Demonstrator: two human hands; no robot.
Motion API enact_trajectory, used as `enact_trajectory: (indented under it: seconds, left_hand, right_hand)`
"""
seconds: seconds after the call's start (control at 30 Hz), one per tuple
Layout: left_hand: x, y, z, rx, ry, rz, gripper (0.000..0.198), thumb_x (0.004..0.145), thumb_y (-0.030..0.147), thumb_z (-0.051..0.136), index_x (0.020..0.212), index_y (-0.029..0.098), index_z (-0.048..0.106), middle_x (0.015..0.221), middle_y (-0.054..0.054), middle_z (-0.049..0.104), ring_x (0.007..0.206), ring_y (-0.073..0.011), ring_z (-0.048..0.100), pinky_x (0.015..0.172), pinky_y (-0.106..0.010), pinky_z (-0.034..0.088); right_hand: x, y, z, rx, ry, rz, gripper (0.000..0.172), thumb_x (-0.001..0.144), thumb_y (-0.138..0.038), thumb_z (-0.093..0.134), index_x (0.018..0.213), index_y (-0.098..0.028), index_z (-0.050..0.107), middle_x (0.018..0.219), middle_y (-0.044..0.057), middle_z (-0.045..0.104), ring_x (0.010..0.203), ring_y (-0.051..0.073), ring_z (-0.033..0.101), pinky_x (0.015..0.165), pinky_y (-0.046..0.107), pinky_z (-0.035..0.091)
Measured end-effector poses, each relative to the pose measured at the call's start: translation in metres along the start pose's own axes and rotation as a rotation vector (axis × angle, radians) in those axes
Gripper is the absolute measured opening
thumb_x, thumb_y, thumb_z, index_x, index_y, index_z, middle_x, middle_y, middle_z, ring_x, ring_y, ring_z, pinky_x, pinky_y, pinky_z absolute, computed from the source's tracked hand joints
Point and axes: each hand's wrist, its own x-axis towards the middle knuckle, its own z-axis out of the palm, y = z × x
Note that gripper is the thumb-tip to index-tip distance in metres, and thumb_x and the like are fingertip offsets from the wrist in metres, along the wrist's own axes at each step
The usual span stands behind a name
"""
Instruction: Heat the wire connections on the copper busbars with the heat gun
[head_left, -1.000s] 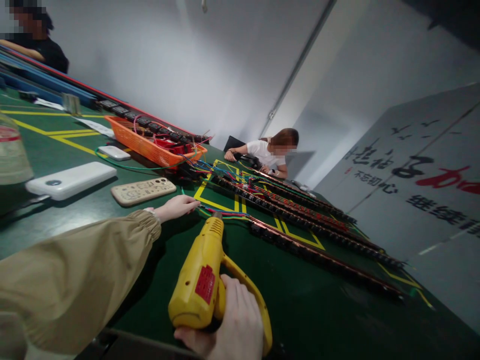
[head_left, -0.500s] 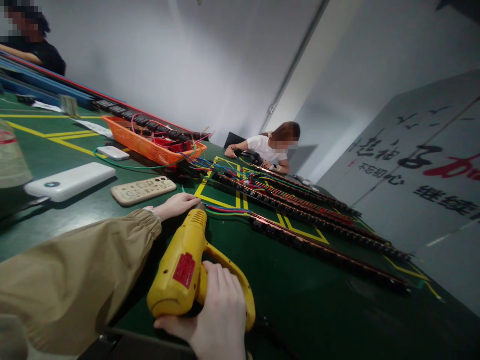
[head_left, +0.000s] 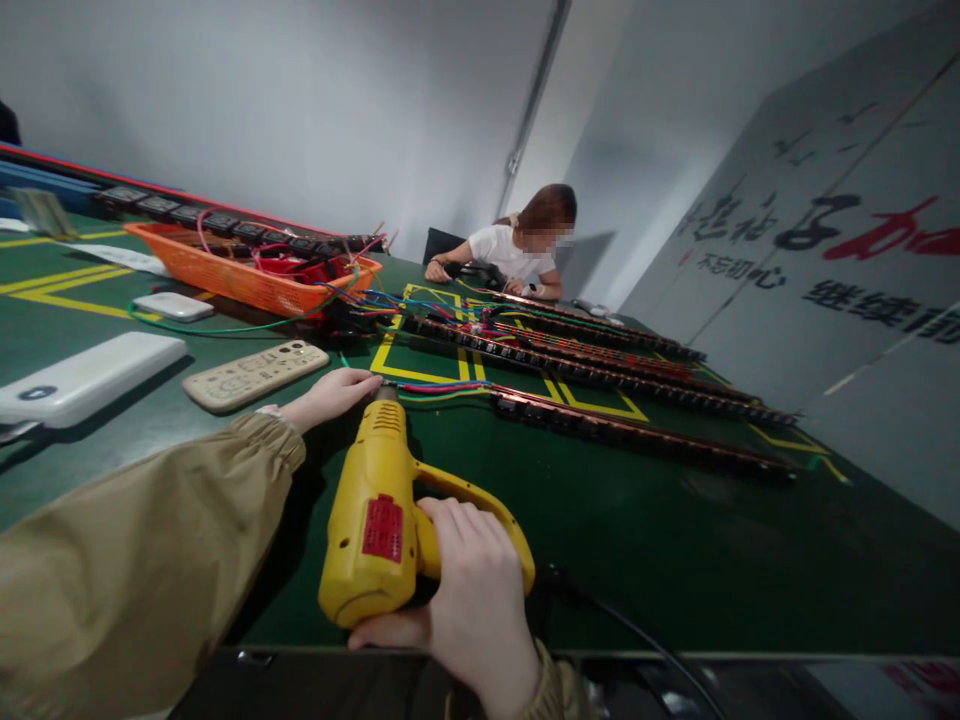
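My right hand [head_left: 480, 590] is wrapped round the handle of a yellow heat gun [head_left: 371, 530], which has a red label on its side. The gun's metal nozzle points away from me, close to the fingers of my left hand [head_left: 330, 397]. Those fingers are pinched on the near end of a bundle of coloured wires [head_left: 439, 387], just past the nozzle. The wires run right to a long dark strip with copper-coloured edging [head_left: 600, 430] lying on the green table [head_left: 675, 560]. The exact grip of the fingertips is partly hidden.
An orange basket [head_left: 247, 280] of parts stands at the back left. Nearer lie a phone in a beige case [head_left: 255, 375], a white power bank [head_left: 97, 375] and a small white case [head_left: 174, 306]. More strips [head_left: 570, 360] lie beyond; a person [head_left: 510, 250] sits at the far side.
The camera view has shifted, so the table items appear farther left and higher. The heat gun stands a little more upright in view, its nozzle still by the wires. Both hands keep their grip.
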Motion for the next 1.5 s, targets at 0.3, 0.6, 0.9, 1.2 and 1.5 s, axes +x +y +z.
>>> enact_trajectory:
  seconds: [0.3,0.6,0.9,1.2,1.5]
  left_hand:
    - [0.003,-0.009,0.002,-0.005,0.004,0.023,0.051,0.078,0.063,0.034,0.064,0.017,0.053,0.059,0.0,0.056,0.057,-0.0131,0.05,0.055,-0.023,0.034]
    - [-0.001,0.0,-0.002,0.04,0.003,0.027,0.05,0.08,0.061,0.033,0.062,0.017,0.052,0.059,0.0,0.056,0.056,-0.0128,0.049,0.055,-0.023,0.032]
    - [-0.001,-0.001,-0.001,0.038,0.008,0.027,0.049,0.08,0.059,0.034,0.064,0.018,0.054,0.06,-0.001,0.058,0.058,-0.014,0.052,0.057,-0.024,0.034]
    - [-0.001,0.001,-0.001,0.045,0.027,0.04,0.049,0.08,0.058,0.034,0.062,0.017,0.054,0.058,-0.001,0.057,0.056,-0.0132,0.05,0.055,-0.023,0.032]
    - [-0.001,0.004,-0.001,0.047,0.031,-0.002,0.05,0.079,0.059,0.034,0.063,0.017,0.055,0.059,-0.001,0.058,0.057,-0.0135,0.051,0.056,-0.023,0.032]
  right_hand:
    - [-0.006,0.021,-0.022,-0.089,0.005,0.015,0.08,0.053,-0.083,0.053,0.097,-0.017,0.058,0.087,0.004,0.062,0.08,0.021,0.059,0.076,0.034,0.044]
    - [-0.013,0.051,-0.031,-0.246,-0.001,0.061,0.08,0.054,-0.081,0.056,0.101,-0.016,0.057,0.091,0.008,0.062,0.083,0.023,0.059,0.074,0.033,0.043]
    - [-0.013,0.055,-0.027,-0.377,0.094,0.153,0.087,0.055,-0.089,0.042,0.1,-0.016,0.056,0.09,0.01,0.062,0.083,0.026,0.059,0.072,0.035,0.041]
    - [-0.013,0.055,-0.031,-0.37,0.052,0.127,0.079,0.058,-0.082,0.051,0.101,-0.016,0.055,0.091,0.009,0.062,0.084,0.025,0.059,0.071,0.035,0.044]
    - [-0.016,0.033,-0.023,-0.248,0.033,0.147,0.084,0.054,-0.084,0.052,0.104,-0.016,0.054,0.093,0.009,0.06,0.087,0.026,0.056,0.076,0.039,0.044]
